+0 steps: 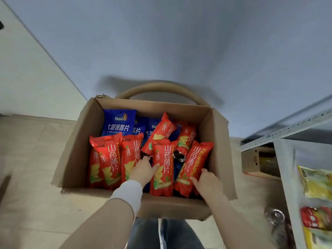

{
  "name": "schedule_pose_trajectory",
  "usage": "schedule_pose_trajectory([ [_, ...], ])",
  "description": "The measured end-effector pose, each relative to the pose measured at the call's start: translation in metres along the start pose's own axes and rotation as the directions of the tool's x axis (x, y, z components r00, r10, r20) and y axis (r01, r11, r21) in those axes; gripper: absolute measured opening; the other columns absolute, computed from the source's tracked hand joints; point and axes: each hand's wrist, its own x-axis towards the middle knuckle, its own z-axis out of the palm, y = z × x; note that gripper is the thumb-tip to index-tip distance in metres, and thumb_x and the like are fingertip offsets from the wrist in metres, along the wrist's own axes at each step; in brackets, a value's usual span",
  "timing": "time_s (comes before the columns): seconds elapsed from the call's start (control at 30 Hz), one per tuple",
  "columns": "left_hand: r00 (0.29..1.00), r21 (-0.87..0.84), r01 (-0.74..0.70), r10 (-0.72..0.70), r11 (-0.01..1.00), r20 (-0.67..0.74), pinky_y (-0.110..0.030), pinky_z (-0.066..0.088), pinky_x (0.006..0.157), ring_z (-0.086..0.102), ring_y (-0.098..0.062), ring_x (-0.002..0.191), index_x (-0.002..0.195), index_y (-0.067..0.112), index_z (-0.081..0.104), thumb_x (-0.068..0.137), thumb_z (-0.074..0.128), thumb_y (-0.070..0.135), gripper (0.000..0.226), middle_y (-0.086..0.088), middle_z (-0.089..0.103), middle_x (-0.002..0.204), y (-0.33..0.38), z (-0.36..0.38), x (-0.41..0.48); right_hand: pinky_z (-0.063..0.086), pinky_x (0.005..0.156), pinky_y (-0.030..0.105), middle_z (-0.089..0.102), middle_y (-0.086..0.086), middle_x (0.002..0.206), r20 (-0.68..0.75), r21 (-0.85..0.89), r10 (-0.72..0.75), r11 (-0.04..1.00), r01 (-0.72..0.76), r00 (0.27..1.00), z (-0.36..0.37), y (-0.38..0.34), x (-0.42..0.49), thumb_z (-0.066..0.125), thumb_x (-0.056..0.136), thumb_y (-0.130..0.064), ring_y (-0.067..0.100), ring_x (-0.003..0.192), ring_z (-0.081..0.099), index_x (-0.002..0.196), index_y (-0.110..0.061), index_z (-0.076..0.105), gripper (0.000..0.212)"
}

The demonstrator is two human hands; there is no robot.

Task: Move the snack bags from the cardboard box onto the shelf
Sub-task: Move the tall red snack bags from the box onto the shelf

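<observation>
The red snack bags point(162, 166) stand packed on end in the open cardboard box point(71, 159), which sits on the tiled floor point(27, 150) right in front of the person's legs. Five or six red bags fill the near half of the box; one of them point(160, 132) lies tilted across the others toward 1 o'clock. Behind them, at 12 o'clock in the box, blue snack bags point(119, 123) lean against the far wall.

The left hand point(143, 170) reaches in between two upright red bags, its thumb pressed against the face of the middle one and its fingers curled behind that bag's edge, so it grips the bag loosely by its side. A white cuff and a beige sleeve point(107, 218) cover the left arm. The right hand point(206, 182) rests on the rightmost red bag point(193, 168), which leans toward 1 o'clock; the fingers point(195, 181) are spread narrowly and laid around its lower edge, holding it.

A rounded tan band point(161, 87) arcs behind the box at 12 o'clock, against the grey wall point(179, 42). At 3 o'clock stands the metal shelf point(287, 130), its perforated rail running diagonally. Yellow and red packets point(316, 184) already lie on it at 4 o'clock, blurred. A second, smaller carton point(251, 159) sits beneath the rail, just beside the box's right flap.
</observation>
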Motion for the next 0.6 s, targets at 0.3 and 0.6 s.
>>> schedule_pose_trajectory([
  [0.3, 0.988, -0.402, 0.154, -0.149, 0.903, 0.043, -0.037, 0.043, 0.099, 0.050, -0.025, 0.123, 0.142, 0.010, 0.030, 0.083, 0.064, 0.047, 0.078, -0.008, 0.047, 0.138, 0.008, 0.028, 0.046, 0.044, 0.090, 0.036, 0.047, 0.015, 0.130, 0.200, 0.570, 0.356, 0.716, -0.403, 0.913, 0.061, -0.020, 0.022, 0.068, 0.073, -0.055, 0.032, 0.118, 0.050, 0.132, -0.003, 0.034, 0.085],
  [0.6, 0.985, -0.453, 0.158, -0.108, 0.877, 0.135, -0.032, 0.046, 0.091, 0.056, -0.022, 0.115, 0.137, 0.015, 0.038, 0.079, 0.070, 0.042, 0.072, -0.005, 0.054, 0.132, 0.006, 0.006, 0.045, 0.046, 0.098, 0.041, 0.055, 0.008, 0.130, 0.278, 0.749, 0.300, 0.526, -0.402, 0.912, 0.050, -0.011, 0.026, 0.081, 0.065, -0.039, 0.026, 0.115, 0.055, 0.133, -0.011, 0.039, 0.085],
])
